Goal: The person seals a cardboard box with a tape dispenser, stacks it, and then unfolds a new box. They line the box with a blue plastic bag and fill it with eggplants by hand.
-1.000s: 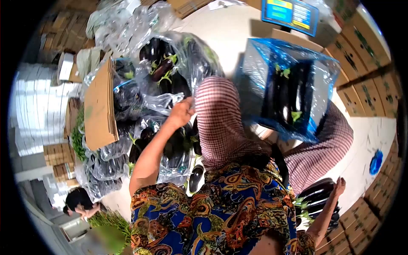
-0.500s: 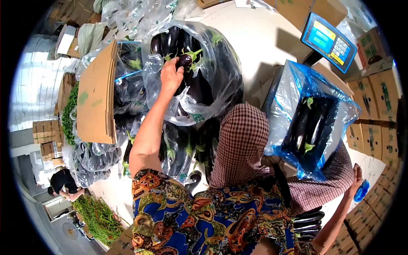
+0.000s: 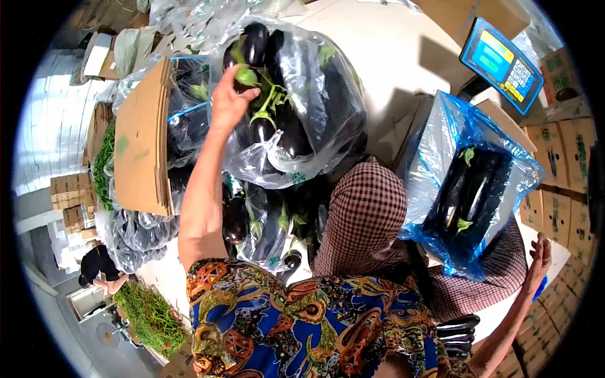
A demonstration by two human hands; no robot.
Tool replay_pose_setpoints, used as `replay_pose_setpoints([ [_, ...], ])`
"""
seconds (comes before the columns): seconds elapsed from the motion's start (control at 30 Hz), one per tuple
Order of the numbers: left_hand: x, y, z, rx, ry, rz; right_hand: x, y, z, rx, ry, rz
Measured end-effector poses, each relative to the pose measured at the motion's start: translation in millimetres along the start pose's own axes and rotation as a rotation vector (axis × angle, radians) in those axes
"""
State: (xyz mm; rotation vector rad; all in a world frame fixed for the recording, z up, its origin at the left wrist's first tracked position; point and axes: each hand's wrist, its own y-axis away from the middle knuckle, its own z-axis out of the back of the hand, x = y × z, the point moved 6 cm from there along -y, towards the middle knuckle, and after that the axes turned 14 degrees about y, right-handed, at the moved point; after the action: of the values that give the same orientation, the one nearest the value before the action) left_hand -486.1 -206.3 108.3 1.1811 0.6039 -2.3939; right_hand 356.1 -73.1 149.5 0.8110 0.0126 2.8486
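Note:
My left hand (image 3: 230,101) is over the large clear plastic bag (image 3: 337,82) of dark purple eggplants. Its thumb and fingers close around the green cap end of an eggplant (image 3: 246,77); the rest of that one is blurred or hidden. Another eggplant (image 3: 261,129) with a green stem lies just below the hand in the bag. Out to the right, my right hand (image 3: 539,257) is held in the air, fingers apart, with nothing in it. Between my right hand and the big bag, a blue-lined box (image 3: 435,135) holds several eggplants (image 3: 469,189) laid side by side.
A scale display (image 3: 502,65) stands behind the lined box. Cardboard sheets (image 3: 142,138) lean at left, beside more bagged eggplants (image 3: 142,230). Stacked cartons (image 3: 558,151) line the right. A person in black (image 3: 97,268) bends near green peppers (image 3: 151,318) at lower left.
My left hand has moved left and up within the bag, from one eggplant to another's green cap. My right hand has risen slightly, its fingers spread. The view has shifted a little.

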Motion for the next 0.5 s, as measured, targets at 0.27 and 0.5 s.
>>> replay_pose_setpoints([
  [0.27, -39, 36, 76, -0.207, 1.007, 0.232, 99, 3, -36, 0.201, -0.049, 0.276],
  [0.5, -112, 46, 49, -0.018, 1.326, 0.123, 204, 67, -86, 0.462, -0.099, 0.308],
])
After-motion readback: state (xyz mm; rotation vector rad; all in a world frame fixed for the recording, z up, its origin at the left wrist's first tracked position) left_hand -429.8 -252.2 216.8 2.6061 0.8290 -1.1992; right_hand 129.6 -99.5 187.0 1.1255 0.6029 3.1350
